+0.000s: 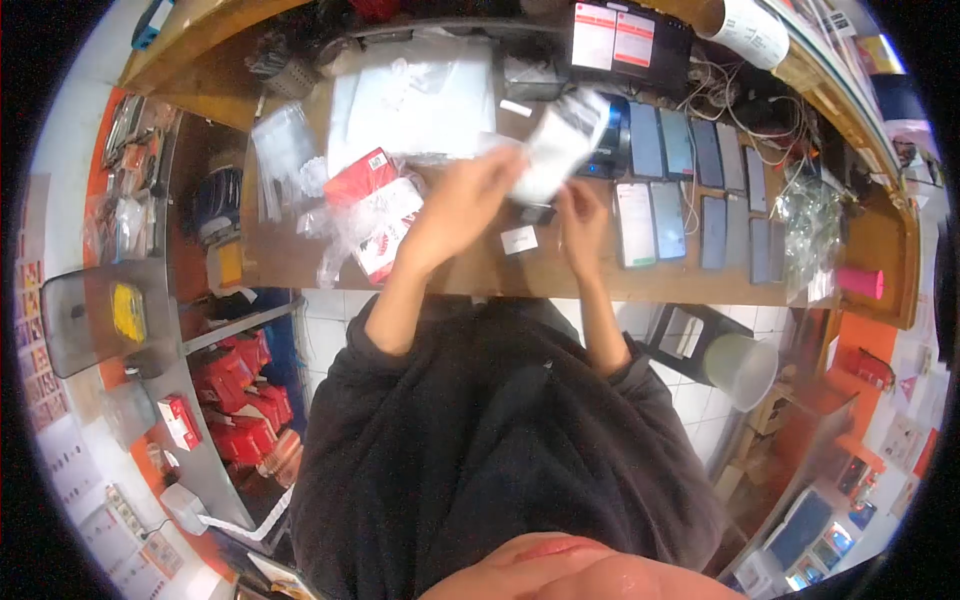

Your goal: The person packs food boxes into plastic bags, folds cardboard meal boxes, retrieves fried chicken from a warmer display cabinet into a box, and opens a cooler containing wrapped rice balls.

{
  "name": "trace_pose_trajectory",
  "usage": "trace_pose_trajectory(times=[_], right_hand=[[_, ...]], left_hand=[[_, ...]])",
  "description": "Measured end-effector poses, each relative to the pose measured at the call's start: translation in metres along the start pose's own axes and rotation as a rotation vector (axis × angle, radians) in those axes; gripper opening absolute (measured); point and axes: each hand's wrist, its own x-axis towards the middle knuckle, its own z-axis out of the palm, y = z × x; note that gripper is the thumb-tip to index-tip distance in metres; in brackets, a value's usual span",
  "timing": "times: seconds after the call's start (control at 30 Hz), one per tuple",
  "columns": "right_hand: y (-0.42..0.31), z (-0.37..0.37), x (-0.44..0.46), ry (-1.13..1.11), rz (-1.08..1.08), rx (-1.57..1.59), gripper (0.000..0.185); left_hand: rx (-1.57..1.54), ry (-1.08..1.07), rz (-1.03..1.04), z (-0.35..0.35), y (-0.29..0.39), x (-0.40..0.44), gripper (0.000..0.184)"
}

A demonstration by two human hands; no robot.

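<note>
A white packet with dark print (562, 145), blurred by motion, is held above the wooden table (460, 268). My left hand (475, 200) grips its left side, fingers closed on the edge. Just right of the packet's lower end is my right hand (582, 225), its fingers bent together; whether they hold something is too blurred to tell. Below, between the hands, a small white card (520, 239) lies on the table. Red and white boxes (362, 180) in crumpled clear plastic lie left of my left hand.
Several phones (634, 222) lie in rows on the right. White plastic sheets (420, 100) are at the back left, clear bags (283, 150) at the far left. A dark screen (660, 48) and cables (735, 90) stand behind. A clear bin (742, 368) is below right.
</note>
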Motion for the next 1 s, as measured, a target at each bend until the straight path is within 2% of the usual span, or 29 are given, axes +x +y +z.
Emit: trace_pose_trajectory(times=[0.03,0.1,0.13,0.17,0.2,0.27,0.3,0.37,0.4,0.47,0.53,0.6,0.67,0.73,0.77,0.8,0.87,0.93,1.0], right_hand=[[0.02,-0.015,-0.001,0.039,0.124,-0.088,0.023],[0.051,-0.021,0.009,0.048,-0.101,-0.379,0.029],[0.068,-0.023,0.008,-0.04,0.288,-0.364,0.031],[0.08,-0.015,0.01,-0.001,0.254,-0.222,0.029],[0.077,-0.01,0.011,0.003,0.258,-0.22,0.029],[0.063,-0.004,0.018,-0.132,0.292,-0.216,0.029],[0.064,0.0,0.013,-0.097,0.195,-0.191,0.029],[0.046,0.006,-0.01,-0.004,0.008,-0.247,0.028],[0.026,0.007,-0.03,0.052,-0.081,-0.325,0.028],[-0.006,0.01,-0.077,0.07,0.078,-0.187,0.03],[0.01,0.002,-0.104,-0.012,0.397,-0.16,0.032],[0.042,0.004,-0.112,0.013,0.473,-0.101,0.032],[0.069,0.003,-0.113,0.03,0.545,-0.038,0.032],[0.083,0.001,-0.111,0.024,0.459,-0.081,0.031],[0.085,-0.002,-0.112,0.002,0.462,-0.08,0.031],[0.084,-0.007,-0.115,-0.047,0.492,-0.044,0.03],[0.075,-0.015,-0.115,-0.126,0.511,-0.011,0.029],[0.042,-0.015,-0.112,-0.321,0.57,-0.015,0.025],[-0.008,-0.003,-0.098,-0.399,0.654,-0.051,0.02]], left_hand=[[-0.047,-0.162,-0.001,0.004,-0.013,-0.01,0.029],[-0.048,-0.539,-0.056,0.013,-0.057,-0.022,0.028],[-0.006,-0.665,-0.166,0.023,-0.087,-0.026,0.027],[0.142,-0.746,-0.167,0.03,-0.1,-0.026,0.027],[0.143,-0.752,-0.168,0.041,-0.117,-0.027,0.027],[0.073,-0.791,-0.117,0.06,-0.143,-0.022,0.029],[0.068,-0.797,-0.114,0.065,-0.142,-0.018,0.029],[0.144,-0.655,-0.259,0.07,-0.141,-0.007,0.028],[0.137,-0.652,-0.256,0.07,-0.15,0.0,0.028],[0.053,-0.738,-0.143,0.073,-0.171,0.009,0.027],[-0.004,-0.703,-0.166,0.068,-0.167,0.01,0.025],[-0.018,-0.782,-0.158,0.068,-0.169,0.014,0.025],[-0.072,-0.769,-0.093,0.068,-0.162,0.011,0.027],[-0.003,-0.676,-0.287,0.074,-0.146,0.0,0.028],[0.322,-0.482,-0.316,0.078,-0.138,-0.009,0.027],[0.511,-0.447,-0.411,0.081,-0.139,-0.02,0.025],[0.537,-0.268,-0.442,0.091,-0.165,-0.049,0.023],[0.274,-0.165,-0.282,0.062,-0.139,-0.072,0.024],[-0.091,-0.03,-0.302,0.021,-0.087,-0.09,0.027]])
